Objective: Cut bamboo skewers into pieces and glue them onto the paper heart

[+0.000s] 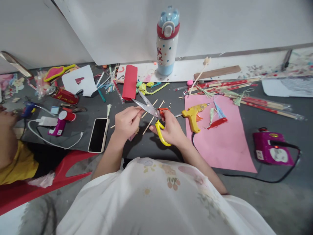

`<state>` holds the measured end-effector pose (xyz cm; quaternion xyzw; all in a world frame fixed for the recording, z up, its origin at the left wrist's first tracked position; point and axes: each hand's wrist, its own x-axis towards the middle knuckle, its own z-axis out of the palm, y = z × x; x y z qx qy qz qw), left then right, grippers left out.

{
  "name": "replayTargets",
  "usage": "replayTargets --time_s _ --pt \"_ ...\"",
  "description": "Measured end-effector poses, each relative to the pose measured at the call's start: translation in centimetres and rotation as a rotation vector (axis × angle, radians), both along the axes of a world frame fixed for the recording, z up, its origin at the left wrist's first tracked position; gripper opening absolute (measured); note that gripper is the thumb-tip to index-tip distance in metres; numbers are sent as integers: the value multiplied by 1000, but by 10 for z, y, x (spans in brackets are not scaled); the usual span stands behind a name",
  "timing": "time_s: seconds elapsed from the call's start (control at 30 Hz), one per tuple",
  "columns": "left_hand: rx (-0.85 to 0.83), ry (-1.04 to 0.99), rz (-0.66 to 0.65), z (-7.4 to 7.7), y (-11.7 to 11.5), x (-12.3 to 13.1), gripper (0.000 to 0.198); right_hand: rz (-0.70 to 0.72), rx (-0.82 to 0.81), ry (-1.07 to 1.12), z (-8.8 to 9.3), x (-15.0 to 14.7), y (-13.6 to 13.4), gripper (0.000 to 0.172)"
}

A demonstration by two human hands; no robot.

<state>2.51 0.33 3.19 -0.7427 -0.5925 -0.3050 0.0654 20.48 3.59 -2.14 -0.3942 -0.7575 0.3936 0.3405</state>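
My right hand grips yellow and orange handled scissors, with the open blades pointing up and left. My left hand is closed in a pinch on a thin wooden stick, holding it near the blades. A small pink scrap shows under the left hand. More thin sticks lie on the dark table between my hands. A folded red paper stands just beyond the scissors.
A yellow glue gun rests on a pink sheet at right, near a purple device with a cable. A phone lies at left. A water bottle stands by the wall. Another person sits at far left on a red chair.
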Motion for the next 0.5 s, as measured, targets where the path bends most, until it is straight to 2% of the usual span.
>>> replayTargets --time_s 0.07,0.17,0.27,0.33,0.4,0.5 --pt "4 37 28 2 1 2 19 -26 -47 -12 1 -1 0 51" --pt "127 99 93 0 -2 9 19 -103 -131 -17 3 -2 2 47" --pt "153 102 52 -8 -12 23 14 -171 -163 -35 2 -2 4 43" --pt "-20 102 -20 -14 -20 34 31 -192 -163 -61 -3 -1 6 41" --pt "-247 47 -32 -18 -27 43 35 -200 -157 -78 -8 -2 7 40" --pt "-451 -83 -24 -21 -31 51 35 -210 -133 -73 -13 -3 8 41"
